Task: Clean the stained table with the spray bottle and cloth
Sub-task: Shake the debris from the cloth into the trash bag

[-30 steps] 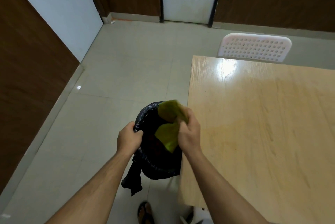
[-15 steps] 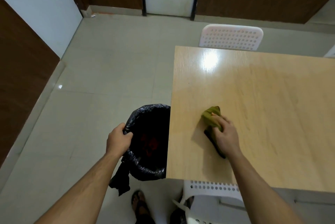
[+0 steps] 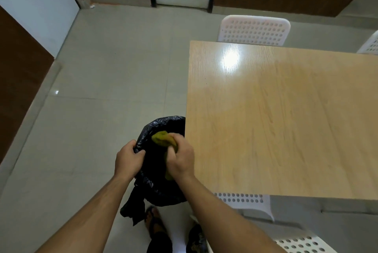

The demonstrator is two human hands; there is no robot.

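- Since half a second ago the right hand (image 3: 181, 155) has left the tabletop (image 3: 286, 121) and carried the green cloth (image 3: 162, 139) back over the mouth of the black bin bag (image 3: 159, 187), much as it was a full second ago.
- Right hand: fingers curled round the bunched cloth, gripping it; one end of the cloth bulges out past the knuckles, another end shows below the heel of the hand.
- Cloth: held just off the tabletop's left edge, near its front-left corner, over the dark opening of the bag and not touching the tabletop.
- Left hand (image 3: 127, 159): as in both earlier frames, its fingers are curled over the bag's left rim, pinching the crinkled plastic.
- Bin bag: it sits on the tiled floor (image 3: 98, 109) right against the tabletop's left edge; a loose tail of black plastic hangs down at its near-left side.
- Tabletop: pale wood grain, with a bright glare of light near its far-left corner and a duller, darker sheen spreading across its middle and right part.
- Spray bottle: none shows in the view.
- White perforated chair (image 3: 253, 29): it stands at the tabletop's far edge; another chair's edge (image 3: 370, 45) peeks in at the far right, and a third chair (image 3: 243, 200) is tucked under the near edge.
- Person's feet (image 3: 154, 219) in sandals stand on the floor just below the bag.
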